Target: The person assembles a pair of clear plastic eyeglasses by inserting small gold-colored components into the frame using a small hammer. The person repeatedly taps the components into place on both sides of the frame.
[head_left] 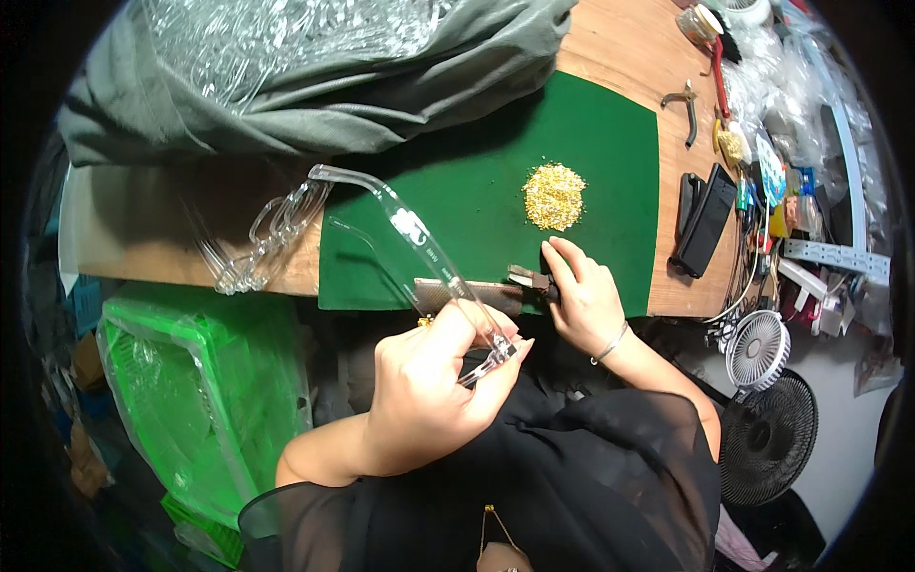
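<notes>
My left hand [429,381] is closed around a pair of clear plastic glasses frames [419,234], gripping them near a hinge. One arm of the frames slants up and left over the green mat [620,162]. Just below a round heap of tiny gold-coloured metal parts [554,197], my right hand [586,300] has two fingertips close together; anything between them is too small to make out. Beside that hand, at the mat's front edge, sits a small metal-and-dark tool [530,277], partly covered. A flat metal strip [491,297] lies along the same edge.
More clear frames [276,238] lie left of the mat, below a grey cloth [381,124] heaped with clear pieces. Pliers [688,112], a black phone [705,219], cables and a small white fan [758,350] are at right. A green crate [181,381] stands lower left.
</notes>
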`<state>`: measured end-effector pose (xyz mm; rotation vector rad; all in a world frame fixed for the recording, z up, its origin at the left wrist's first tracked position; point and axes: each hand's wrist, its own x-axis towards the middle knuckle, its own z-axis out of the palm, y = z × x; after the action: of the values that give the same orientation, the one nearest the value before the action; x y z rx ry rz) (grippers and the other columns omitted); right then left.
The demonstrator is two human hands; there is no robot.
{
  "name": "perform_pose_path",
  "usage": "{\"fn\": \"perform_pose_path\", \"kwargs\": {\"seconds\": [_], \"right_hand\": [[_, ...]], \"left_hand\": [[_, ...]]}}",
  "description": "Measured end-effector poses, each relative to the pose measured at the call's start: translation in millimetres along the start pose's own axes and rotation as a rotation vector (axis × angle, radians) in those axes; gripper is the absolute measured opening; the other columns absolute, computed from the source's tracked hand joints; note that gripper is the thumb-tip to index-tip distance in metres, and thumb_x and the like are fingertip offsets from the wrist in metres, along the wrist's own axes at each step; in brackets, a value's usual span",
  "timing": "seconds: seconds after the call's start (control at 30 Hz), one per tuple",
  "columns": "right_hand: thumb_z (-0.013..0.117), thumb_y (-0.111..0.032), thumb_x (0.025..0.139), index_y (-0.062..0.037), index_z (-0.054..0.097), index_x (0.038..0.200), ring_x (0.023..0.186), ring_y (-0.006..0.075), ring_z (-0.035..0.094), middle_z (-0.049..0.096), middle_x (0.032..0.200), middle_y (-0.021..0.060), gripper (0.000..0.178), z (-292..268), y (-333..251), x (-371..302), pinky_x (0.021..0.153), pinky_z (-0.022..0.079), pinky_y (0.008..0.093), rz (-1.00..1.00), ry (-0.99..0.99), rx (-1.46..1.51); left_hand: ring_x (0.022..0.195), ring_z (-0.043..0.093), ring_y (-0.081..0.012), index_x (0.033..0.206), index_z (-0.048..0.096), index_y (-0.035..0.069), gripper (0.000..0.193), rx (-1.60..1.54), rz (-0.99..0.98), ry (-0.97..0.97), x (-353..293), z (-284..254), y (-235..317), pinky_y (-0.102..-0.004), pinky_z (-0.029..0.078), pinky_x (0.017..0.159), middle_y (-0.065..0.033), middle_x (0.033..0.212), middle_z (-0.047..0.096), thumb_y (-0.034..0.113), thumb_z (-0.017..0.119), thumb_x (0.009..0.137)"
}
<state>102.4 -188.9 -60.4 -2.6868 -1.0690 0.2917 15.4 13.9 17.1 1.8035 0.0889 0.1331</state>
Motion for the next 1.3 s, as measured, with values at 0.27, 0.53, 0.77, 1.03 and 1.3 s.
{"fn": "perform_pose_path", "kwargs": {"seconds": [0.27, 0.53, 0.77, 1.03, 1.3], "right_hand": [[0.062, -0.006, 0.064, 0.0013, 0.045, 0.120, 0.087, 0.0265, 0.054, 0.046, 0.120, 0.0134, 0.058, -2.4, 5.0, 4.8, 0.073, 0.043, 0.0355, -0.050, 0.049, -0.009], [0.062, -0.006, 0.064, 0.0019, 0.045, 0.120, 0.084, 0.0260, 0.054, 0.046, 0.120, 0.0133, 0.059, -0.1, 2.2, 5.6, 0.071, 0.043, 0.0350, -0.034, 0.021, -0.057], [0.062, -0.008, 0.064, 0.0028, 0.046, 0.119, 0.082, 0.0254, 0.054, 0.047, 0.119, 0.0141, 0.058, 2.2, 5.0, 7.9, 0.070, 0.043, 0.0347, -0.029, 0.050, -0.070], [0.060, 0.000, 0.064, -0.0017, 0.051, 0.108, 0.085, 0.0328, 0.054, 0.052, 0.101, 0.0147, 0.045, -23.9, 25.7, -4.2, 0.073, 0.045, 0.0395, 0.074, 0.141, 0.155], [0.065, -0.007, 0.073, -0.0021, 0.055, 0.085, 0.067, 0.0305, 0.053, 0.052, 0.075, 0.0127, 0.017, 15.5, 41.1, 22.5, 0.059, 0.042, 0.0365, 0.112, 0.277, 0.244]], "left_hand": [[0.070, 0.063, -0.0094, 0.084, 0.049, -0.002, 0.019, -0.016, -0.091, 0.014, 0.9, 2.9, -9.7, -0.0202, 0.048, 0.062, -0.0071, 0.073, 0.062, -0.002, 0.066, 0.075], [0.073, 0.063, -0.0100, 0.083, 0.048, -0.002, 0.020, 0.043, -0.088, 0.016, 5.1, 2.5, -12.0, -0.0212, 0.048, 0.064, -0.0084, 0.079, 0.061, -0.002, 0.066, 0.075], [0.065, 0.065, -0.0192, 0.091, 0.051, -0.001, 0.028, 0.027, -0.036, 0.039, 7.9, 7.6, -20.8, -0.0252, 0.050, 0.058, -0.0121, 0.077, 0.063, 0.010, 0.071, 0.074], [0.084, 0.062, -0.0166, 0.105, 0.044, -0.006, 0.031, -0.376, -0.049, -0.040, 3.0, 7.0, -27.5, -0.0258, 0.048, 0.077, -0.0150, 0.090, 0.062, 0.001, 0.061, 0.080], [0.094, 0.057, -0.0195, 0.121, 0.028, -0.003, 0.052, -0.491, -0.074, -0.047, 1.4, 9.6, -41.2, -0.0314, 0.041, 0.088, -0.0153, 0.097, 0.060, 0.004, 0.061, 0.082]]}}
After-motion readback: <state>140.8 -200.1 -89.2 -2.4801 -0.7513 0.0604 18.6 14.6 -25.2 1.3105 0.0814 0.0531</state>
